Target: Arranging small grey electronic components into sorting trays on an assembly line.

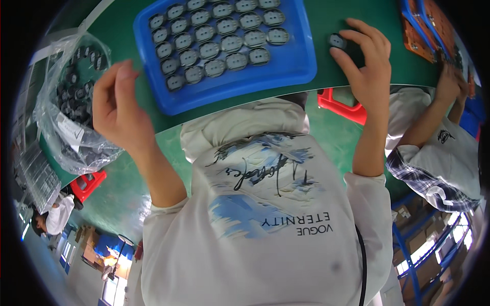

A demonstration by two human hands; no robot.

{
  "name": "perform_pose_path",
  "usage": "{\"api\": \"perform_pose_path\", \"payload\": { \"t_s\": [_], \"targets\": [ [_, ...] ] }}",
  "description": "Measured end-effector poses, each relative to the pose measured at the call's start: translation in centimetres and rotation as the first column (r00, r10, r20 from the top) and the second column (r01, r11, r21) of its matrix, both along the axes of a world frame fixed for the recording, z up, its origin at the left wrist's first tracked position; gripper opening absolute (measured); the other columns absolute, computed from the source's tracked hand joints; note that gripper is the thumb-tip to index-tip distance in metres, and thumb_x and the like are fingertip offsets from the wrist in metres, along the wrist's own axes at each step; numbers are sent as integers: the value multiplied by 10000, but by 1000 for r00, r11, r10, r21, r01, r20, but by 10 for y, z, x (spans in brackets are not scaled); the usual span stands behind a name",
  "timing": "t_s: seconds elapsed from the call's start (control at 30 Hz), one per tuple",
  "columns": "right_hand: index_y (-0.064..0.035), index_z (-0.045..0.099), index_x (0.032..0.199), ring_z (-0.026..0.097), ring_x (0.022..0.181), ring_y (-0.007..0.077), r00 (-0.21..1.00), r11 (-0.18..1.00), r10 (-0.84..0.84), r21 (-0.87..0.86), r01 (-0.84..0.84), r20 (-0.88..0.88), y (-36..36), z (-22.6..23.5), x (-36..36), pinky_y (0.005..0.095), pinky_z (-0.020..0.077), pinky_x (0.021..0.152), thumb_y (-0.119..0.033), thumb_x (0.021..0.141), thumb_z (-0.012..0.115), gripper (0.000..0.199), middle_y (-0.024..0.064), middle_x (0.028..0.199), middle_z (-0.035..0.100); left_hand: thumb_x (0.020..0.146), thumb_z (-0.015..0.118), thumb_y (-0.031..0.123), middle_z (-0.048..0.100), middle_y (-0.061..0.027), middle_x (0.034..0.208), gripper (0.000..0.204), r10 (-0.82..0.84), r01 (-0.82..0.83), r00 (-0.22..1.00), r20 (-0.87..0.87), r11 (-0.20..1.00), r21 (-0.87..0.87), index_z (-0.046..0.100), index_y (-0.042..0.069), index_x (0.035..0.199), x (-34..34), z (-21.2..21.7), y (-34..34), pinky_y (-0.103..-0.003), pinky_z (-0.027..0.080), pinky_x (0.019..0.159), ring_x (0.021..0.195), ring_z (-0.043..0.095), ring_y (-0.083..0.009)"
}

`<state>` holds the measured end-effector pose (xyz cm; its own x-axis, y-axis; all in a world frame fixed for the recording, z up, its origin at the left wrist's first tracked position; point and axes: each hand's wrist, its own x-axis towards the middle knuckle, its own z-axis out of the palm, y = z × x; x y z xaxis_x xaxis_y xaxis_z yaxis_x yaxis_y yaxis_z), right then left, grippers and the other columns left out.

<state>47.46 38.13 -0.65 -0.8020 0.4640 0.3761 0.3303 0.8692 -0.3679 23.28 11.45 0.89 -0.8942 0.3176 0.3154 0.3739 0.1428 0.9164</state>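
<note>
At your left, a clear plastic bag (47,109) held loose dark parts (76,97). Just beside it, your left hand (115,104) was curled, thumb near index finger; I could not tell whether it gripped anything. Next, a blue tray (291,81) bore rows of rounded grey-black parts (233,43). Beyond its right edge, your right hand (368,64) pinched one round dark disc (337,41) between thumb and index fingertips.
</note>
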Motion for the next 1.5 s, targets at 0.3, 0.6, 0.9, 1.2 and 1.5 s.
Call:
{"api": "perform_pose_path", "payload": {
  "t_s": [0.3,0.6,0.9,1.2,1.5],
  "targets": [
    [-71,729,940,568,1184,286,999,997,30,-77,-31,-9,0,9,1,368,464,974,-57,773,781,176,70,1279,658,947,660,22,720,-106,981,79,-10,10,1000,0,1000,-12,701,-45,955,5,-31,-26,-240,500,767,851,637,-130],
    [-92,746,842,500,1257,339,975,974,223,-35,-222,25,-51,40,-34,429,364,1065,-77,714,794,137,82,1346,618,937,676,-7,705,-92,1037,44,-95,94,994,58,995,17,691,-40,961,4,-32,-25,-228,491,788,884,621,-109],
    [-108,756,853,426,1330,364,960,963,250,-136,-234,122,-53,40,-44,453,360,1085,-70,724,783,137,62,1399,577,937,679,-8,680,-95,1055,72,-125,127,990,62,992,-18,683,-49,997,7,-28,-24,-232,485,776,876,601,-116],
    [-100,739,841,410,1350,372,953,962,258,-135,-238,160,-52,41,-47,455,366,1094,-70,727,787,128,69,1410,567,937,676,-5,679,-102,1062,68,-129,130,991,40,991,-39,684,-45,991,7,-28,-27,-239,490,777,888,611,-128],
    [-79,741,1012,546,1212,285,974,972,222,-86,-217,51,-36,37,-47,387,438,1021,-64,772,782,244,92,1372,589,976,639,58,664,-157,1187,254,-60,78,981,183,993,-93,639,-67,1198,8,-19,-28,-284,504,899,1018,642,-192]
  ]
}}
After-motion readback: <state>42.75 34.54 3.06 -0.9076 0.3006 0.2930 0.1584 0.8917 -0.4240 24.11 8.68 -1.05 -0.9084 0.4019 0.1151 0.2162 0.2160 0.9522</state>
